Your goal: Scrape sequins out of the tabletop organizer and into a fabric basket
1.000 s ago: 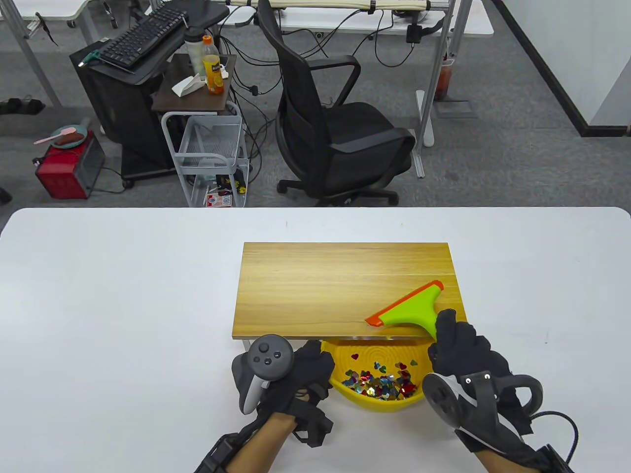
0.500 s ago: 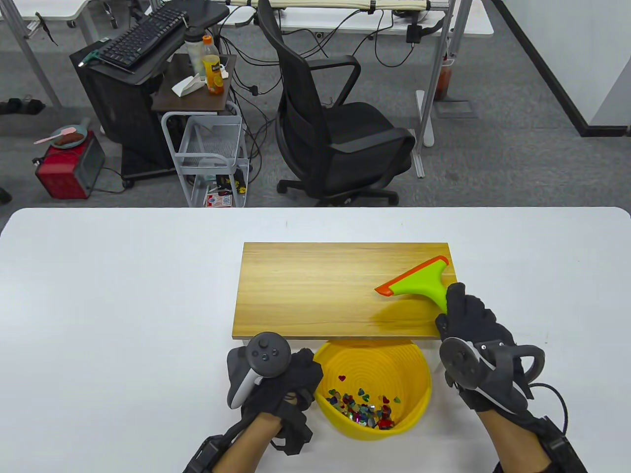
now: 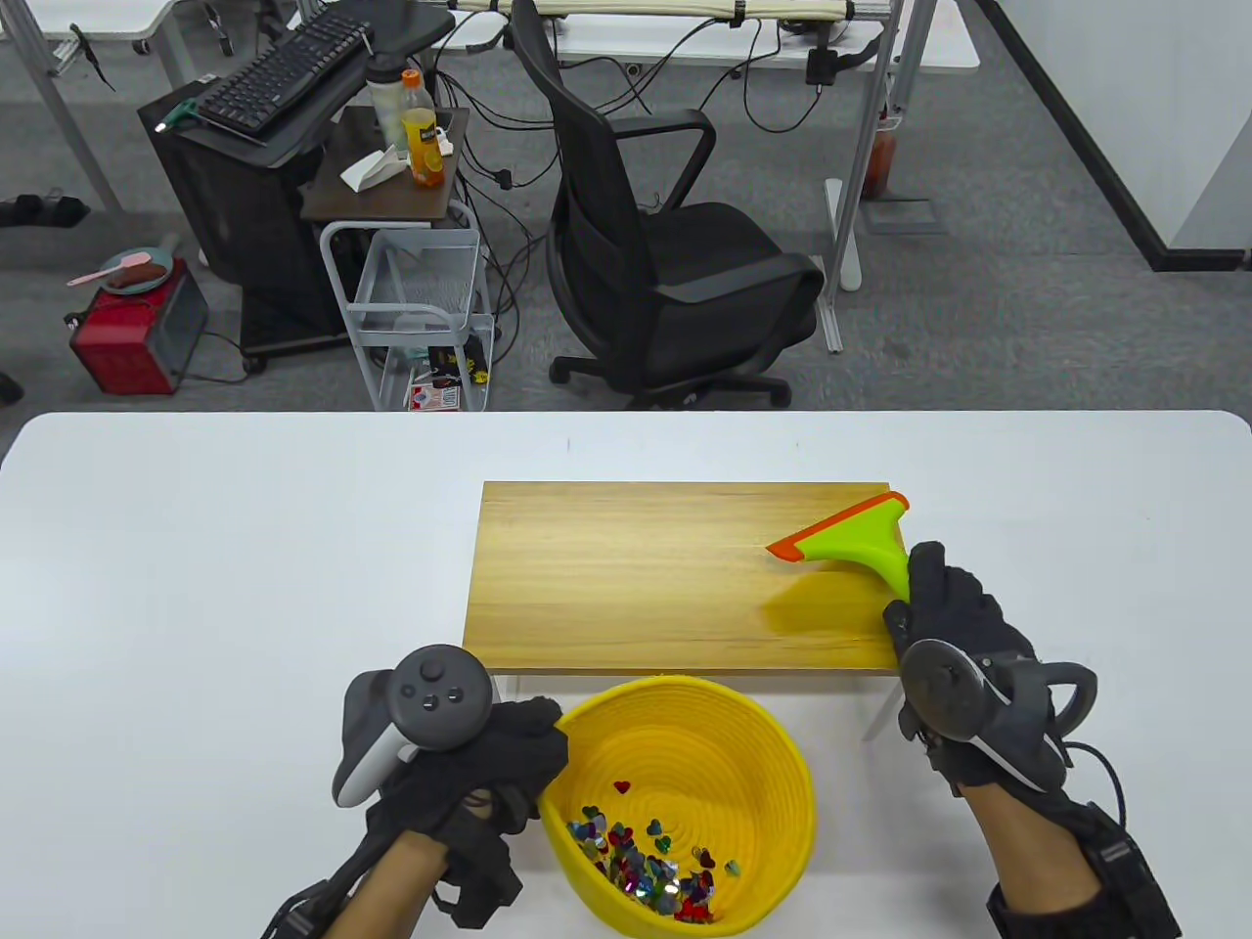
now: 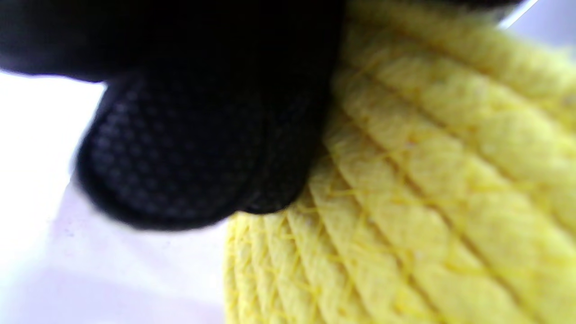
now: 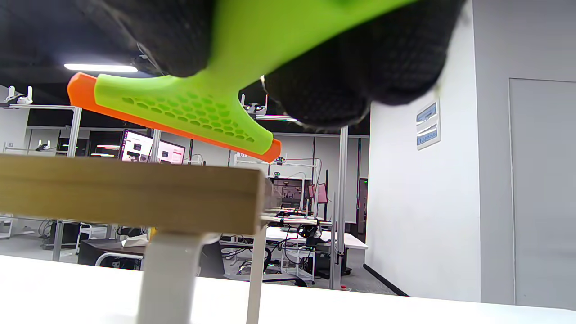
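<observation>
A wooden tabletop organizer (image 3: 636, 577) stands on white legs in the middle of the table; its top is bare. A yellow woven fabric basket (image 3: 773, 773) sits on the table in front of it, with several shiny heart sequins (image 3: 650, 861) inside. My left hand (image 3: 509, 753) grips the basket's left rim; its fingers (image 4: 180, 171) press the yellow weave (image 4: 427, 189). My right hand (image 3: 944, 606) grips the handle of a green scraper with an orange blade (image 3: 851, 538), held above the organizer's right end. In the right wrist view the scraper (image 5: 189, 112) hangs clear above the board (image 5: 135, 193).
The white table (image 3: 196, 587) stretches wide on both sides of the organizer. Beyond its far edge stand a black office chair (image 3: 665, 254), a wire cart (image 3: 416, 313) and a desk with a keyboard.
My left hand has pulled the basket out from under the organizer's front edge, toward me and leftward. My right hand has lifted the scraper and moved it back toward the organizer's far right corner.
</observation>
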The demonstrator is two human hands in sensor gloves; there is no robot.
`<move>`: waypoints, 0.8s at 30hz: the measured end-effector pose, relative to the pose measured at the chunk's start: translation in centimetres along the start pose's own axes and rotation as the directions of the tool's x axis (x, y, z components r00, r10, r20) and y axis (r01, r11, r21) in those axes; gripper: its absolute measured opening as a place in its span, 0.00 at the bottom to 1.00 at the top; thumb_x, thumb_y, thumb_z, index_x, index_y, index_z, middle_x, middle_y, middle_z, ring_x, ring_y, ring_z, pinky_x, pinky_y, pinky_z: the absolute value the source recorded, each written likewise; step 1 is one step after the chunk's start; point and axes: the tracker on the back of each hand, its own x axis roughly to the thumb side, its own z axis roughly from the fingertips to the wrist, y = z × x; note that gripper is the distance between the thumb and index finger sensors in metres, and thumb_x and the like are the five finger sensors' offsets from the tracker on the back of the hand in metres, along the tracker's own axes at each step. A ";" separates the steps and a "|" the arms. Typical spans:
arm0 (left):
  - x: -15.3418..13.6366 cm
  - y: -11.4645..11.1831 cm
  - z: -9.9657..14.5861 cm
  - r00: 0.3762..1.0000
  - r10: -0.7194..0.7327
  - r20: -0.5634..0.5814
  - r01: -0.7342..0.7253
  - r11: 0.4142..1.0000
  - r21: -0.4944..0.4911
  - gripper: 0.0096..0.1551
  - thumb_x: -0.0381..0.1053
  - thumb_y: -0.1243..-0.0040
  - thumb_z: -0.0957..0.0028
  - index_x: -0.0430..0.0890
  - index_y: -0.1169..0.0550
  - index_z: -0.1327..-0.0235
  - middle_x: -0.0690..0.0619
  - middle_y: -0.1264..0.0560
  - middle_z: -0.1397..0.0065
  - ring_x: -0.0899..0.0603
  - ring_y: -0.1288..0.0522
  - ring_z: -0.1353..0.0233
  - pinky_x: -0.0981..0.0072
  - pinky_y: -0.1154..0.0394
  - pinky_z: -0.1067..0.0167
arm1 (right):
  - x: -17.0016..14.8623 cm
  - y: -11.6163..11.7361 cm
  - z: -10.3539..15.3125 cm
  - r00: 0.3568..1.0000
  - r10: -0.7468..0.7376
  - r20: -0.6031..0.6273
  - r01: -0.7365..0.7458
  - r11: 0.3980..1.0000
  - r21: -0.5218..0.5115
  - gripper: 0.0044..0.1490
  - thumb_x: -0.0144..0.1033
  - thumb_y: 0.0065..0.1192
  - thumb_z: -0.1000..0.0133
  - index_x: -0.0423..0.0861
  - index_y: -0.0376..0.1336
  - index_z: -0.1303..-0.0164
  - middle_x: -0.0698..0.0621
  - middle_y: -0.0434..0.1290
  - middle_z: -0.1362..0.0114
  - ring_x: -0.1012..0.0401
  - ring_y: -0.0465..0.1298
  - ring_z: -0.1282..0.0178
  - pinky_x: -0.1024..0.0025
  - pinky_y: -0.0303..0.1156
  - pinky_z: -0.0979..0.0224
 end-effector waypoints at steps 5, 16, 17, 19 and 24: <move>0.8 3.5 1.6 0.993 0.098 0.063 -0.099 0.995 0.003 0.27 0.53 0.39 0.46 0.32 0.21 0.49 0.39 0.09 0.71 0.40 0.10 0.77 0.54 0.15 0.81 | -0.1 0.0 -0.1 1.000 -0.009 0.003 0.009 1.000 -0.010 0.39 0.45 0.60 0.35 0.38 0.54 0.19 0.37 0.69 0.27 0.47 0.81 0.46 0.60 0.80 0.46; -0.9 10.1 3.9 0.950 0.310 0.040 -0.300 0.866 0.401 0.31 0.53 0.40 0.46 0.28 0.26 0.46 0.38 0.10 0.67 0.40 0.10 0.74 0.53 0.14 0.78 | 0.5 0.2 0.1 1.000 -0.005 0.030 0.006 1.000 -0.021 0.39 0.45 0.59 0.35 0.38 0.54 0.19 0.37 0.69 0.27 0.47 0.81 0.46 0.60 0.80 0.46; -1.2 10.2 3.9 0.948 0.317 0.032 -0.298 0.850 0.433 0.31 0.53 0.40 0.46 0.28 0.27 0.46 0.38 0.10 0.67 0.40 0.10 0.74 0.53 0.14 0.78 | 0.5 0.2 0.2 0.999 -0.005 0.032 0.006 1.000 -0.023 0.39 0.45 0.59 0.35 0.38 0.54 0.19 0.37 0.69 0.27 0.47 0.81 0.46 0.60 0.80 0.46; -1.9 10.5 3.9 0.942 0.336 0.003 -0.291 0.813 0.505 0.32 0.53 0.40 0.46 0.27 0.28 0.45 0.37 0.10 0.66 0.39 0.10 0.73 0.53 0.14 0.77 | 0.5 0.1 0.3 0.999 -0.009 0.035 0.010 1.000 -0.027 0.39 0.45 0.59 0.35 0.38 0.54 0.19 0.37 0.69 0.27 0.47 0.81 0.46 0.60 0.80 0.46; -4.0 11.0 3.8 0.932 0.357 -0.053 -0.231 0.702 0.674 0.34 0.53 0.39 0.47 0.27 0.30 0.44 0.37 0.10 0.66 0.39 0.10 0.73 0.52 0.13 0.77 | 0.4 -0.1 0.6 0.999 -0.008 0.044 0.010 0.999 -0.032 0.39 0.45 0.59 0.36 0.38 0.54 0.19 0.37 0.69 0.27 0.47 0.81 0.46 0.60 0.80 0.46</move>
